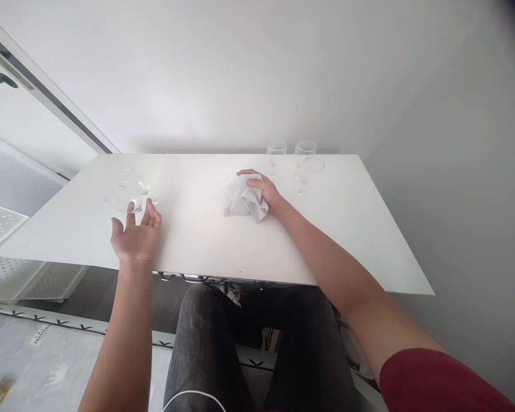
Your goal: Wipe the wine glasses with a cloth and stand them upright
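Note:
My left hand (136,234) is palm up with its fingers apart, at the near side of a clear stemmed glass (122,198) on the left of the white table (197,240). Its fingertips are close to the glass; whether they touch it is unclear. Another clear glass (131,178) is just behind. Near the table's middle, my right hand (264,189) grips a crumpled light grey cloth (245,197). Two upright stemmed glasses, one (277,150) and another (305,150), stand by the back edge, with a further clear round shape (313,166) in front of them.
A white wall (249,74) rises behind the table. White perforated baskets (8,277) are at the lower left, beside a grey patterned mat (47,360). My legs (210,343) are under the table's front edge. A white cable (193,392) crosses my lap.

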The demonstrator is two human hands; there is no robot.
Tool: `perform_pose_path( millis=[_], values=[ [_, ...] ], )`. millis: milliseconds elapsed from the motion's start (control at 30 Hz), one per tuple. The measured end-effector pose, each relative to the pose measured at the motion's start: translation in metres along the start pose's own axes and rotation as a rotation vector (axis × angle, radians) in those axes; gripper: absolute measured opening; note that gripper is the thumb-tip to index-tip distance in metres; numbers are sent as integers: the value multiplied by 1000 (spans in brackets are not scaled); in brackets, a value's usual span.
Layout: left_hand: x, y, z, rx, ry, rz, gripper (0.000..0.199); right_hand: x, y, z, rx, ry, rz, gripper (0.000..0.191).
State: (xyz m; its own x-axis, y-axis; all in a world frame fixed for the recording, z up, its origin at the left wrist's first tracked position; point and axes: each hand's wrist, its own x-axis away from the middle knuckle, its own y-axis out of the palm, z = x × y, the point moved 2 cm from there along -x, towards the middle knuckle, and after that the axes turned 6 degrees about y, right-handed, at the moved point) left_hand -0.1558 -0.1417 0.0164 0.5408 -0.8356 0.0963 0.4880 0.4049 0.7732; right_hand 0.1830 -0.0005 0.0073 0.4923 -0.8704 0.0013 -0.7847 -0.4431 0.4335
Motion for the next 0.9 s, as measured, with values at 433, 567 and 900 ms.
perform_pose_path(
  millis=[433, 567, 900],
  values=[
    [51, 39, -28, -371, -4, -195, 41, -8, -9, 4, 6, -49, 98, 75],
    [43, 87, -70, -512, -85, -397, 40, -13, -14, 11, 69, -20, 168, 96],
    [-57, 135, -166, -860, 192, -685, 36, -17, -17, 13, 111, -28, 299, 104]
  ],
)
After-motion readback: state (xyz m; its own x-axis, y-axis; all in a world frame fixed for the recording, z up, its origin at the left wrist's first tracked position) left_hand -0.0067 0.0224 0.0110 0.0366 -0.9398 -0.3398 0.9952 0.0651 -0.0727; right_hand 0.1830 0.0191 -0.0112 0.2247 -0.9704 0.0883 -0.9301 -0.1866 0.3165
